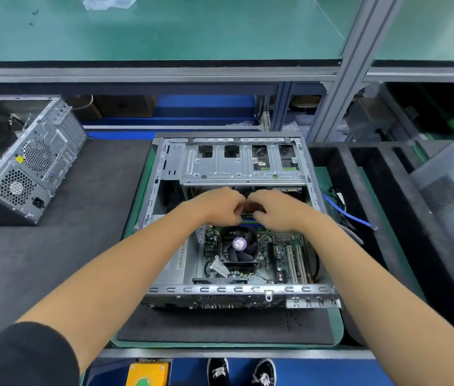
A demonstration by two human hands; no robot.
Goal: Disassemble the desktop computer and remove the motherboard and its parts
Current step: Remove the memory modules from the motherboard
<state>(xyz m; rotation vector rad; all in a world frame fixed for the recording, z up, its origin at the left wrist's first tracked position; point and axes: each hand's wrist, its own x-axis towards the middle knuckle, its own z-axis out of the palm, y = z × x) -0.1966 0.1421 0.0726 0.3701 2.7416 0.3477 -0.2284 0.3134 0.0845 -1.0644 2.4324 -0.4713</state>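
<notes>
An open desktop case (164, 174) lies on its side on a green mat in front of me. Inside it sits the green motherboard (265, 271) with a black CPU cooler fan (239, 246) and white expansion slots (295, 263). Both hands reach into the case just beyond the fan. My left hand (217, 206) and my right hand (278, 208) have their fingers curled on a memory stick (249, 217) standing in the slots there. The fingers hide most of the stick.
A metal drive cage (237, 168) spans the far part of the case. A second computer case (33, 162) lies at the left on black foam. A blue cable (345, 214) trails out at the right over black foam trays. A yellow box (147, 374) sits below the table edge.
</notes>
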